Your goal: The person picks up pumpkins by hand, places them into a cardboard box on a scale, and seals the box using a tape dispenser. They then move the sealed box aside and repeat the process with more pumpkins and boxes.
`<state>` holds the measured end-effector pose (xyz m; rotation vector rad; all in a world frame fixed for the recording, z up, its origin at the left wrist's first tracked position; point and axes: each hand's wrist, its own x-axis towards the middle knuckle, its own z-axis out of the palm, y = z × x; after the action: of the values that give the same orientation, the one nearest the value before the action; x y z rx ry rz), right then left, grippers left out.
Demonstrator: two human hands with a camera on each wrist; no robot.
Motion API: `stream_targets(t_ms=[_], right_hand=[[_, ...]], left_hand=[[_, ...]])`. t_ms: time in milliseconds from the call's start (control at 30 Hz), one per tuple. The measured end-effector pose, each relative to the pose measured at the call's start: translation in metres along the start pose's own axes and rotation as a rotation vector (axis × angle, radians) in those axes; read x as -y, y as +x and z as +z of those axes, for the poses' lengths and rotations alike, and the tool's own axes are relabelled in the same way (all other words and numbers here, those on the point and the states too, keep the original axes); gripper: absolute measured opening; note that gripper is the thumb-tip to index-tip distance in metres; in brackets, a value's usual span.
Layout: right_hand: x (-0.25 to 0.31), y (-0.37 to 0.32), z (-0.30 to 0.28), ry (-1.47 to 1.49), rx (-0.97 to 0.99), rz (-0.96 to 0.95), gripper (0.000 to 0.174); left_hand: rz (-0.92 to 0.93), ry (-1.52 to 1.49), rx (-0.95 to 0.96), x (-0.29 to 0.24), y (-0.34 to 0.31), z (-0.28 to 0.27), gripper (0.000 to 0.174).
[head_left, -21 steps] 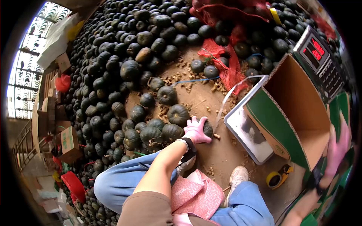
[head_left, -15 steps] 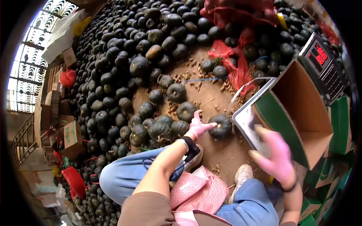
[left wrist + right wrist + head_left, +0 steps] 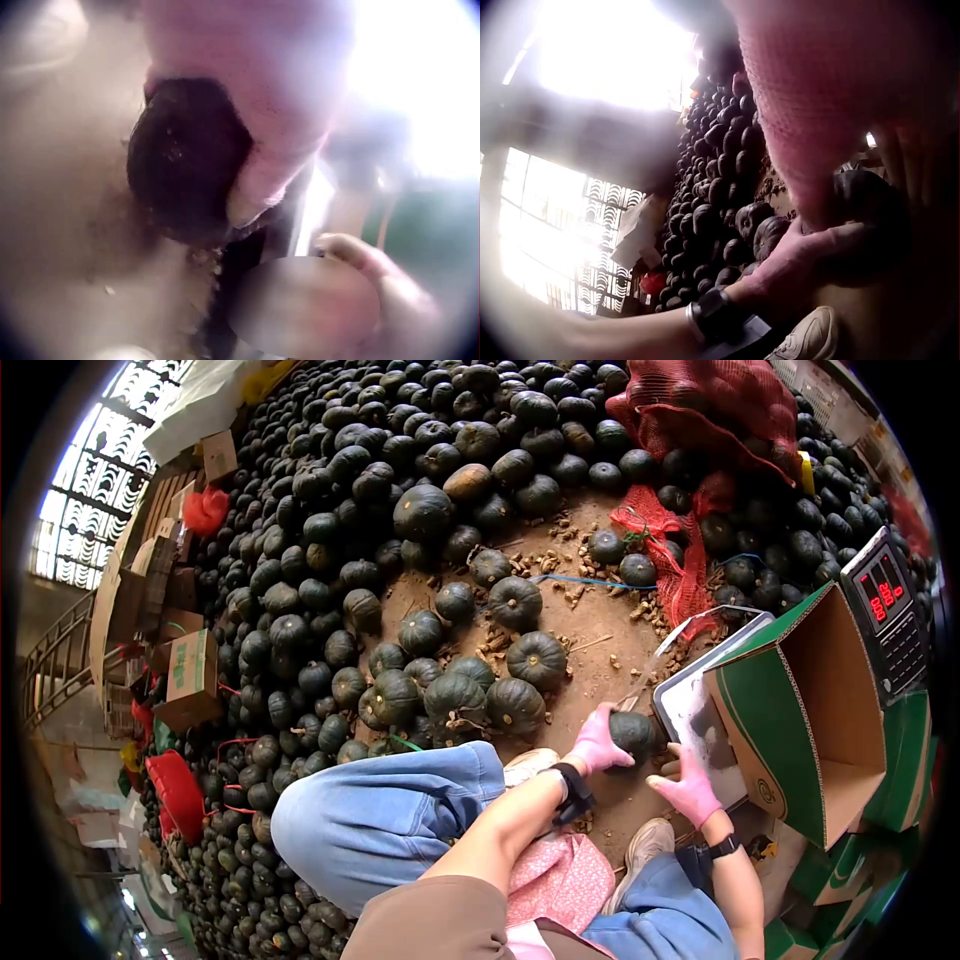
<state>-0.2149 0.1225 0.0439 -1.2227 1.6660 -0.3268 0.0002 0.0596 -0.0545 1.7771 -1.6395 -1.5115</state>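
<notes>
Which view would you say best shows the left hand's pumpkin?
Head view: the pumpkin appears sharpest, its green rind visible. The left wrist view shows it larger but blurred; the right wrist view, shadowed and partly covered.

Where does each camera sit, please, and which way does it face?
Head: worn on the head, facing forward and down at the squash pile and green carton; the left hand, right hand, a brown sleeve and jeans show.
Left wrist: worn there, facing along the left hand to the gripped squash; part of the right hand shows, blurred.
Right wrist: worn there, facing past the right hand toward the pile and a bright window; the left hand and a shoe show.
Shared: both wrist views show the gripped squash.
</notes>
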Motion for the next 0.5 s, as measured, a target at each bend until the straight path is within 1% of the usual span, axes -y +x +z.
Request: stream_targets(t_ms=[33,67,133,200,233,267,300,333,367,400,433,467,500], right_hand=[[0.005,-0.001,0.000,0.028,0.079,0.149,0.089],[0.007,-0.002,-0.001,0.136,0.104,0.132,0.107],[0.009,-0.012,-0.004,0.250,-0.052,-0.200,0.102],[0.063,-0.040,-0.040,0.697,-0.007,-0.174,0.095],[0.087,-0.060,-0.064,0.702,-0.043,-0.230,0.092],[0.109,-0.079,-0.082,0.781,-0.090,-0.310,0.095],[0.133,-0.102,-0.108,0.720,-0.153,-0.367,0.100],[0.154,-0.124,-0.128,0.625,-0.273,-0.435,0.102],[0.172,-0.143,-0.151,0.471,-0.403,-0.553,0.097],[0.178,-0.153,-0.173,0.288,-0.585,-0.598,0.090],[0.189,-0.158,-0.185,0.257,-0.732,-0.616,0.085],[0.184,-0.150,-0.204,0.160,-0.850,-0.596,0.084],[0.184,-0.143,-0.220,-0.031,-0.887,-0.560,0.084]], left_hand=[[-0.075,-0.261,0.063,-0.003,-0.013,0.000,0.102],[-0.146,-0.522,0.128,-0.009,-0.023,-0.002,0.101],[-0.002,-0.735,0.262,-0.051,-0.049,-0.017,0.097],[0.238,-0.645,0.432,-0.117,-0.072,-0.047,0.084],[0.324,-0.627,0.539,-0.157,-0.083,-0.077,0.086],[0.556,-0.392,0.637,-0.189,-0.081,-0.107,0.093],[0.507,-0.239,0.881,-0.235,-0.087,-0.152,0.097],[0.592,0.104,0.939,-0.270,-0.083,-0.198,0.092],[0.662,0.533,0.848,-0.326,-0.100,-0.252,0.081],[0.667,0.766,0.654,-0.367,-0.122,-0.302,0.072],[0.704,1.074,0.365,-0.400,-0.143,-0.334,0.067],[0.755,1.265,0.159,-0.421,-0.154,-0.372,0.062],[0.791,1.389,0.010,-0.442,-0.166,-0.401,0.062]])
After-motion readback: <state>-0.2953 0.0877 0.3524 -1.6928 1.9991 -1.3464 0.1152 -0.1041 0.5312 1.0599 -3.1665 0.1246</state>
